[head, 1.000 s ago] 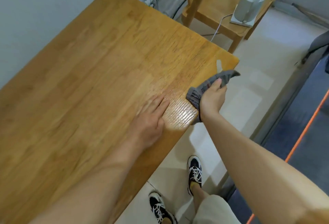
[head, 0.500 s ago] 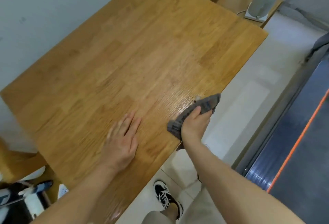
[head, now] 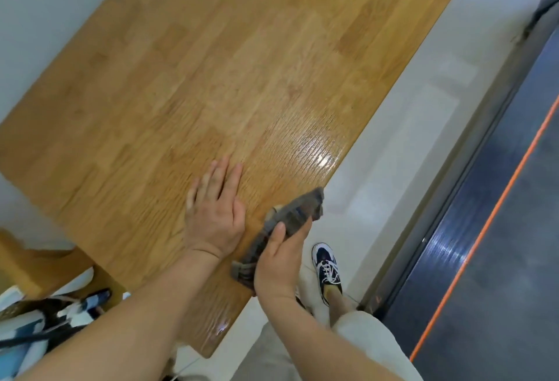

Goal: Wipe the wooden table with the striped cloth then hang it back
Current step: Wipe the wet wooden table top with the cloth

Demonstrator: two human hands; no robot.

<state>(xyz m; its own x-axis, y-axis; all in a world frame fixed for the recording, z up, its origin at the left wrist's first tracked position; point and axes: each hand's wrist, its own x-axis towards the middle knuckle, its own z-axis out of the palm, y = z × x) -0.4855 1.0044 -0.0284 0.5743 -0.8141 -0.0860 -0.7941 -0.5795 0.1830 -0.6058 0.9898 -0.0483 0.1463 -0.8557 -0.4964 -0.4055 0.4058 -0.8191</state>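
Bare forearms, pale beige shorts [head: 369, 338], black-and-white laced sneaker [head: 327, 268].

No readable text, labels, brands or nos. anywhere in view. Wooden table [head: 211, 78] top is plain grain, no markings. Striped cloth [head: 290, 223] shows no tag or print. Sneaker [head: 328, 268] has no legible logo. Bundle of blue-and-white items [head: 45, 320] at lower left is too blurred to read.

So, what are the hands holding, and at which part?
Right hand presses the striped cloth at its middle, on the table edge. Left hand holds nothing.
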